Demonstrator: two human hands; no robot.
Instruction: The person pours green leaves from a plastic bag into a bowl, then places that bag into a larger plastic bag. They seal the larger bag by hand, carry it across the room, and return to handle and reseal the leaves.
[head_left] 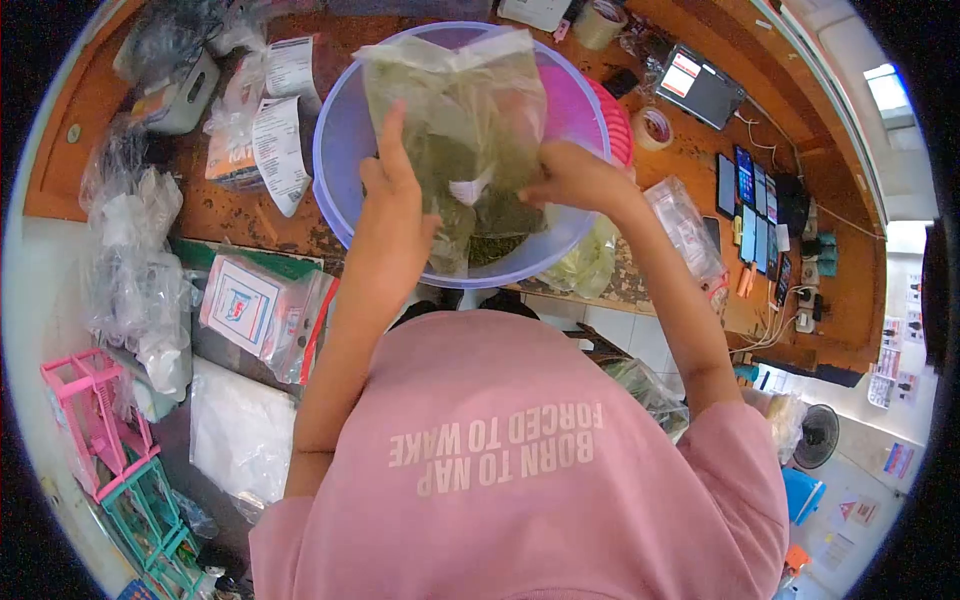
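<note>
A clear plastic bag point(460, 110) with green, leafy-looking contents stands over a large lavender basin point(335, 190). My left hand point(395, 200) grips the bag's left side, its index finger stretched up along the plastic and the thumb lower down. At the right edge, my right hand point(575, 178) is closed on the same bag, with fingertips curled at its side. Loose dark green shreds point(495, 247) lie in the bottom of the basin, below the bag. Part of the bag's lower end overlaps the basin's near rim in this view.
Behind the basin's right side is a pink ribbed basket point(610, 120). Tape rolls point(653, 129), a tablet point(700, 87) and several phones point(760, 200) lie to the right. Plastic-wrapped packs point(255, 310) and receipts point(281, 155) are on the left. A pink-and-green rack point(100, 420) stands lower left.
</note>
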